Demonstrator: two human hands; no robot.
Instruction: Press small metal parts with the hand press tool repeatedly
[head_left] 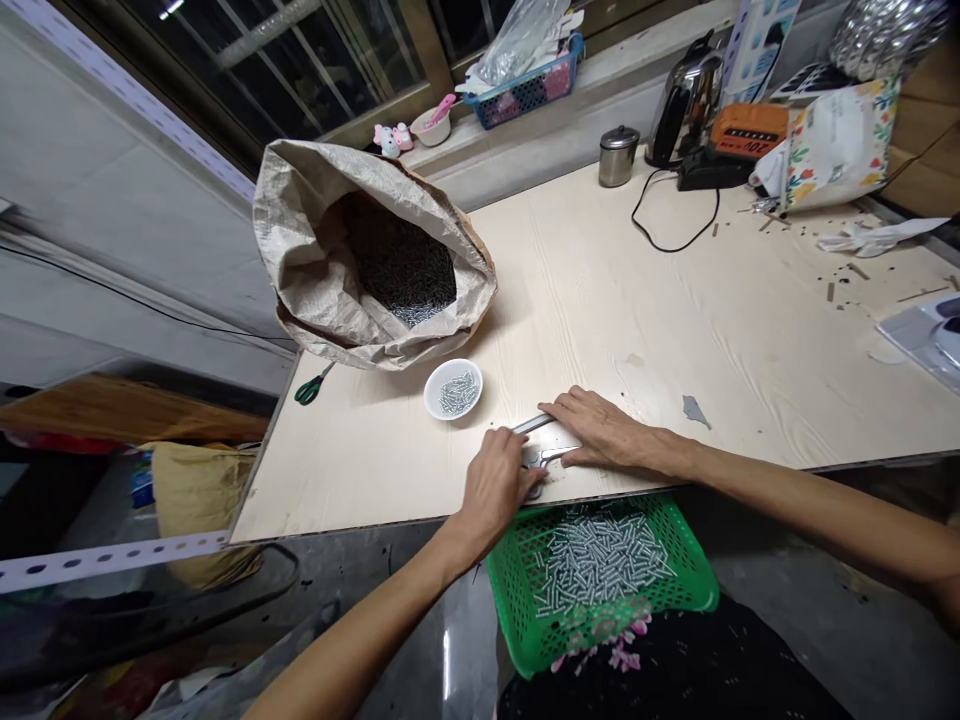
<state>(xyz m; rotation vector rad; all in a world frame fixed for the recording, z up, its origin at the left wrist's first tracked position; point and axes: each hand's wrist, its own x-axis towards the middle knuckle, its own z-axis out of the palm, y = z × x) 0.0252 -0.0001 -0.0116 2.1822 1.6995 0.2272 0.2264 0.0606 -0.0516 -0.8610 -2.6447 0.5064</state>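
My left hand is closed round the left end of a grey metal piece at the table's front edge. On its right end lies my right hand, its fingers bent over the far bar and the thumb at the near side. A shiny part shows between the hands; its exact kind is hard to make out. Just beyond, a white bowl contains small silver screw-like pieces. Below the table edge, a green plastic basket holds many more silver pieces.
An open woven sack with dark small pieces stands at the back left. Green-handled scissors lie near the left edge. Further back are a metal canister, a kettle and a black cable. A grey scrap lies right of my hands.
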